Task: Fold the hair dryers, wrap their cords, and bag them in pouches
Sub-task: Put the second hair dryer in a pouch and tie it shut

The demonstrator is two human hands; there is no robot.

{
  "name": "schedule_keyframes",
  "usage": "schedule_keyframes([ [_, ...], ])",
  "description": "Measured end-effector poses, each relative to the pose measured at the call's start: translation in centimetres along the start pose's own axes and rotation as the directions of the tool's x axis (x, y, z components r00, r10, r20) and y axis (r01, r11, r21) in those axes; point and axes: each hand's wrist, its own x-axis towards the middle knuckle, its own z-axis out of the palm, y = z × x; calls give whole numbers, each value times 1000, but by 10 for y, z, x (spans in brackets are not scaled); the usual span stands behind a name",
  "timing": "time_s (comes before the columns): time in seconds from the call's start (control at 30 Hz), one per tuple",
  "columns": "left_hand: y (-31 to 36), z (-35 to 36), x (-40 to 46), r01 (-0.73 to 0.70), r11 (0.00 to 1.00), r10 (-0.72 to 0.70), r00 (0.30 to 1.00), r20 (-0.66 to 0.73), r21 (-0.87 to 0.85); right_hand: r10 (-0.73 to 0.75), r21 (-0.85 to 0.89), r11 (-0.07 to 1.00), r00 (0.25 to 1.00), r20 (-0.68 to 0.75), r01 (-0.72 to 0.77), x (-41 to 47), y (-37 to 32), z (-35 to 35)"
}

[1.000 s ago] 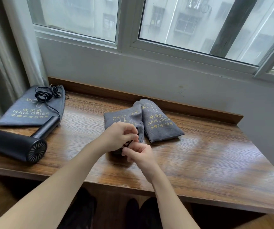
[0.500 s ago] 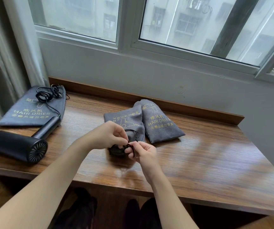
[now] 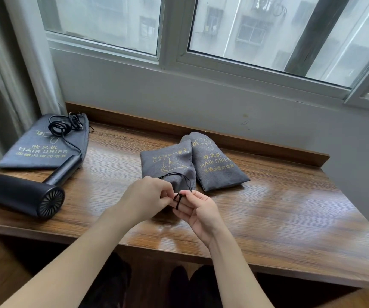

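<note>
Two filled grey pouches lie side by side mid-table: the nearer pouch [image 3: 168,165] and the right pouch [image 3: 214,163], both printed HAIR DRIER. My left hand [image 3: 145,197] and my right hand [image 3: 198,210] meet at the nearer pouch's mouth, both pinching its thin black drawstring [image 3: 178,197], which loops back to the pouch. The mouth itself is hidden behind my hands. A black hair dryer [image 3: 23,194] lies unfolded at the left, its cord [image 3: 63,127] coiled loosely on a flat empty pouch [image 3: 43,150].
The wooden table [image 3: 279,210] stands against a wall under a window. A curtain [image 3: 3,74] hangs at the far left. The raised wooden back lip [image 3: 257,143] runs behind the pouches. Dark shoes show under the front edge.
My hands have shifted slightly toward me and apart, drawing the black drawstring out between them. The right palm now faces up with the string across its fingers.
</note>
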Motion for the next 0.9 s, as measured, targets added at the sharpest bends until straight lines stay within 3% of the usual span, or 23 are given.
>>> schedule_keyframes([
  [0.2,6,14,2,-102,981,118,989,-86,166,58,27,998,997,41,-59,4,-1,-5],
  [0.33,9,17,3,-92,969,116,989,-94,230,78,42,996,991,109,-83,3,-4,-6],
  [0.6,15,20,5,159,987,-161,986,-34,-37,26,-17,1000,1000,-16,-26,5,7,2],
  [0.73,10,19,7,182,967,-186,983,-3,-180,2,-11,1000,999,-35,-2,3,11,5],
  [0.9,2,18,8,242,857,-204,970,132,-454,20,20,1000,995,-96,-18,4,8,5],
])
